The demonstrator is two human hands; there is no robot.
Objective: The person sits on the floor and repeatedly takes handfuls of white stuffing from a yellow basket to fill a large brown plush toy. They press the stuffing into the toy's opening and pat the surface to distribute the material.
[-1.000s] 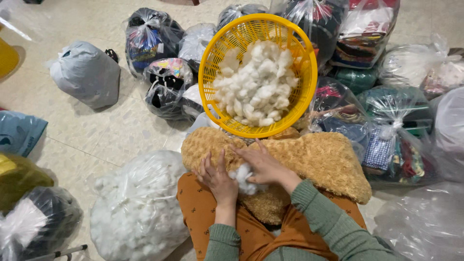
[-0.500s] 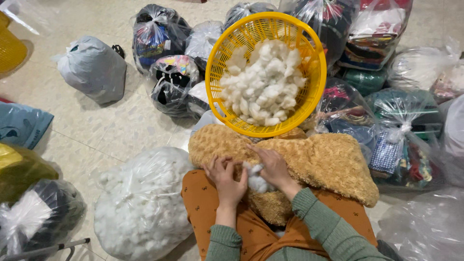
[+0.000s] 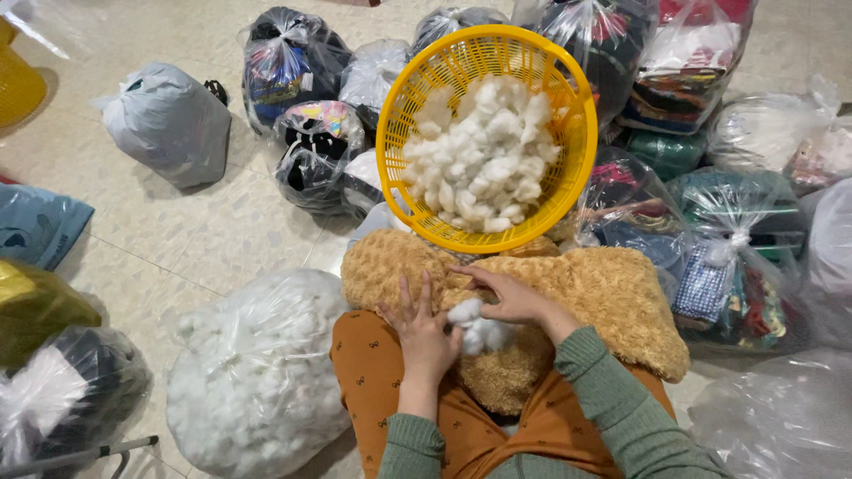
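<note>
1. We see our left hand (image 3: 424,333) lying flat on the tan plush skin (image 3: 612,302) that is draped over our lap; its fingers are spread and pressing the fuzzy fabric down beside an opening; it grips nothing.
2. Our right hand (image 3: 506,297) sits just across from it, fingers curled and pinched on a tuft of white stuffing (image 3: 475,324); the tuft lies between the two hands, touching both, at the gap in the plush.
3. The plush skin spreads from our knees out to the right, curly and golden-brown; its far edge touches the yellow basket (image 3: 399,124).
4. That basket stands on the floor (image 3: 177,231) straight ahead of us, tipped toward us, and it holds a heap of loose white fibre clumps (image 3: 484,155).
5. Beside our left knee lies a clear plastic bag (image 3: 253,377) packed with more white filling; it touches our orange trousers (image 3: 373,372).
6. Beyond the basket, knotted bags ring the far side of the floor: a grey bag (image 3: 169,124) well to the left, dark bags (image 3: 288,58) with coloured cloth inside, and clear sacks of folded fabric (image 3: 728,266) on the right.
7. At the left edge of the floor we make out a blue bag (image 3: 35,226) and a yellowish one (image 3: 35,306); what they hold we cannot tell.
</note>
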